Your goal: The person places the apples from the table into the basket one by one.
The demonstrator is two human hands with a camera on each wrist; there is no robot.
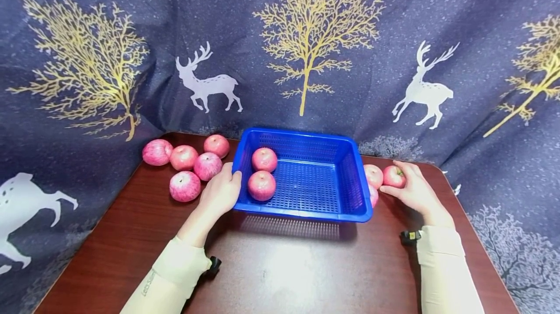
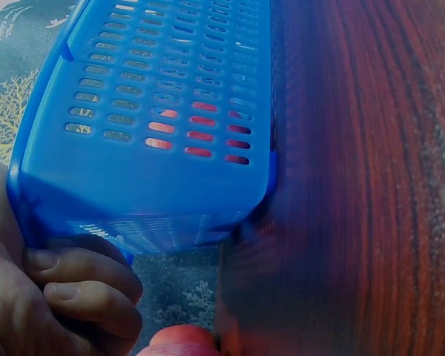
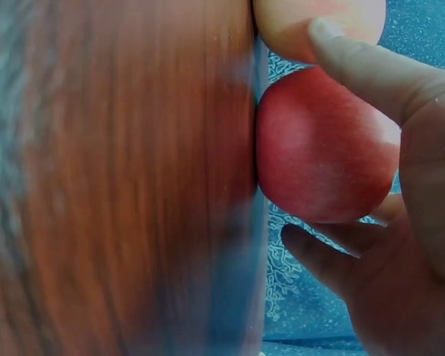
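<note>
The glossy, wood-grained counter (image 1: 288,275) bears a rectangular, perforated blue plastic basket (image 1: 306,185), whose rim your left hand (image 1: 222,190) pinches, while your right hand (image 1: 414,188) spreads thumb and fingers about a smooth, rounded red apple (image 1: 392,177) beside a paler apple (image 1: 373,176), right of the basket, which holds two round apples (image 1: 264,160).

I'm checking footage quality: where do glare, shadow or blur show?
Head: white glare on the wood-grain tabletop, a patterned shadow or reflection near the blue basket; left wrist: tabletop partly shaded; right wrist: tabletop blurred leftward, the red apple crisper.
</note>
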